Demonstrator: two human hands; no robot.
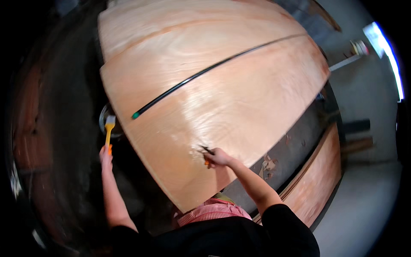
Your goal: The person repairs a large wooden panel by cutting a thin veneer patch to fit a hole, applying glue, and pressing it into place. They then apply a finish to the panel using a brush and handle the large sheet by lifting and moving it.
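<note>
Fingers curled round a yellow-handled brush (pixel 108 129), the left hand (pixel 106 156) is at the left of the frame, while just below centre the right hand (pixel 219 157) pinches what seems a slim dark tool (pixel 207 150), blurred, over a plywood sheet (pixel 257 98) filling the middle, a dark rod (pixel 188 80) lying across it.

A pale grey wall (pixel 364 197) spans the right side, where 1 bright bluish-white light (pixel 391 62) glares near the rim; whether window or lamp cannot be told. A stack of long wood sheets (pixel 317 180) sits beside the wall. Thin tan scraps (pixel 268 165) litter the dark grey floor (pixel 299 150). The left side is dim, with a blurred reddish-brown shape (pixel 33 107) toward the edge.
</note>
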